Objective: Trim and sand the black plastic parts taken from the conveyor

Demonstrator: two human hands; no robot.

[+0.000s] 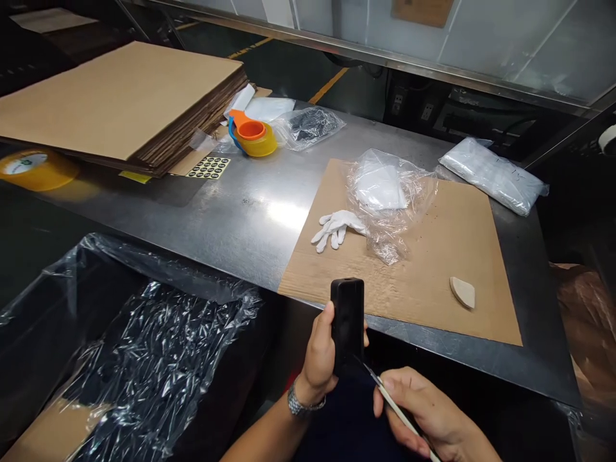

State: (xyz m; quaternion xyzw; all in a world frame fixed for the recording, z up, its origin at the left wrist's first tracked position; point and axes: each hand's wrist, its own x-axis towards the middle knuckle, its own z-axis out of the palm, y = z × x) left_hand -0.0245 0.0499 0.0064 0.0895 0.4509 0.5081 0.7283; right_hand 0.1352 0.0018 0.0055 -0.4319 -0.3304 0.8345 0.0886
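Note:
My left hand [317, 359] is closed around a black rectangular plastic housing [348, 317], held upright in front of the table edge. A watch is on that wrist. In my right hand [423, 404] is a slim knife-like tool [397, 409] with a pale handle and a thin dark tip. The tip is at the lower right edge of the housing; whether it touches, I cannot tell. Beyond my hands, a cardboard sheet [423, 289] lies on the metal table [231, 218]. On the sheet are a white glove [337, 226], a clear plastic bag [409, 218] with white contents and a beige wedge-shaped pad [462, 292].
Stacked cardboard [129, 96] covers the table's left, beside a yellow tape roll [38, 170]. Behind are an orange tape dispenser [251, 131], a sticker sheet [209, 168] and a bag of dark pieces [312, 125]. A wrapped white pack [493, 173] lies right; a plastic-lined box [154, 359] stands lower left.

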